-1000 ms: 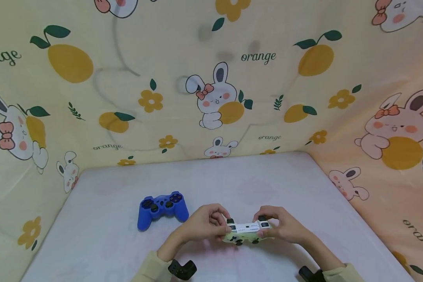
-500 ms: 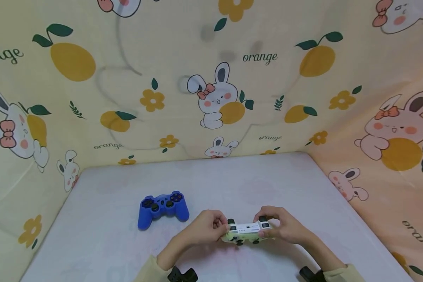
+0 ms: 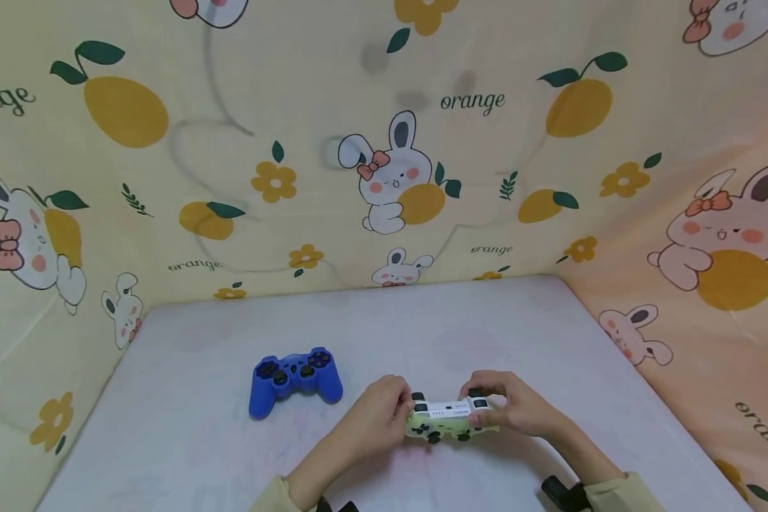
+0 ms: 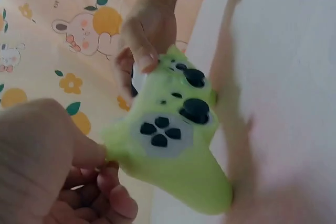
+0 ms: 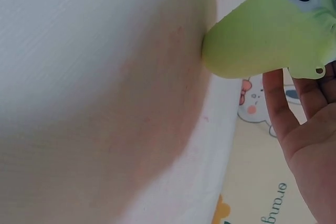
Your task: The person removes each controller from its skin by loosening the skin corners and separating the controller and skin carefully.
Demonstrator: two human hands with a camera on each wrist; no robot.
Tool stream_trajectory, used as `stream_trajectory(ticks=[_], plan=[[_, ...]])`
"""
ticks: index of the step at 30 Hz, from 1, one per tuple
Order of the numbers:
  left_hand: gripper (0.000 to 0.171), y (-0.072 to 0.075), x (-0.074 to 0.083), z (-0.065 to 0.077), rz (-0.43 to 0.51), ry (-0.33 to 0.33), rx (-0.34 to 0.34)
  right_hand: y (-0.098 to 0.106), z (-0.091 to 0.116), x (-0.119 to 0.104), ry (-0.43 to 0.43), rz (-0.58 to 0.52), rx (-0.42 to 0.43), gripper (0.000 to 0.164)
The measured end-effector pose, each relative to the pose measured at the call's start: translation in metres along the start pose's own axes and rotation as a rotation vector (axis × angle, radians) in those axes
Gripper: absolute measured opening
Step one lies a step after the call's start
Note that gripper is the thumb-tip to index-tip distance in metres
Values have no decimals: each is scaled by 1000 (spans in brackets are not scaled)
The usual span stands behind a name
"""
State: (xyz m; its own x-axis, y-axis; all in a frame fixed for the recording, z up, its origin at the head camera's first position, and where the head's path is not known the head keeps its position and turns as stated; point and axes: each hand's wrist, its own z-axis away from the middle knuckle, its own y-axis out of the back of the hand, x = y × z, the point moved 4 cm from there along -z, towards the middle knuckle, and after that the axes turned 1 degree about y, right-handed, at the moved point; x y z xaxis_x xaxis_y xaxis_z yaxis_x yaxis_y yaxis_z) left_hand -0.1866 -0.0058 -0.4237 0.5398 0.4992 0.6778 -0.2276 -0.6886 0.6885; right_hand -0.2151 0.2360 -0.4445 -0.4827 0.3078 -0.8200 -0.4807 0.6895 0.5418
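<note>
A white game controller [image 3: 451, 409] in a light green rubbery cover [image 3: 448, 427] is held upright on its handles at the table's front middle. In the left wrist view, my left hand [image 4: 44, 156] pinches the edge of the green cover [image 4: 189, 174] between thumb and index finger, stretching it slightly. My right hand [image 3: 518, 405] grips the controller's other end, thumb in front and fingers behind. The cover wraps the button side, while the white back edge shows bare in the head view. From the right wrist, one green handle [image 5: 252, 40] touches the table.
A blue game controller [image 3: 294, 380] lies buttons up on the white table [image 3: 185, 427], left of my hands. Cloth walls [image 3: 320, 235] printed with rabbits and oranges stand at the back and both sides.
My left hand has shifted its hold at the controller's left end, its wrist turning and dropping lower. The right hand keeps its grip; the controller stays about where it was.
</note>
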Motion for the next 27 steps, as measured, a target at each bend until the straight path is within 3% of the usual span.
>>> stream_trajectory(ticks=[8, 12, 16, 20, 23, 27], plan=[[13, 5, 4, 0, 87, 68, 103, 0, 0, 0, 12, -7, 6, 25], [10, 2, 10, 3, -22, 69, 153, -1, 2, 2, 8, -10, 12, 26], [9, -2, 10, 7, -81, 17, 194, -1, 3, 4, 11, 1, 11, 25], [9, -9, 0, 6, 101, 24, 225, 1, 1, 4, 13, 8, 12, 23], [6, -17, -10, 6, 336, 145, 249, 1, 0, 4, 6, -9, -2, 23], [6, -25, -17, 6, 507, 322, 288, 0, -2, 2, 29, -21, -32, 25]])
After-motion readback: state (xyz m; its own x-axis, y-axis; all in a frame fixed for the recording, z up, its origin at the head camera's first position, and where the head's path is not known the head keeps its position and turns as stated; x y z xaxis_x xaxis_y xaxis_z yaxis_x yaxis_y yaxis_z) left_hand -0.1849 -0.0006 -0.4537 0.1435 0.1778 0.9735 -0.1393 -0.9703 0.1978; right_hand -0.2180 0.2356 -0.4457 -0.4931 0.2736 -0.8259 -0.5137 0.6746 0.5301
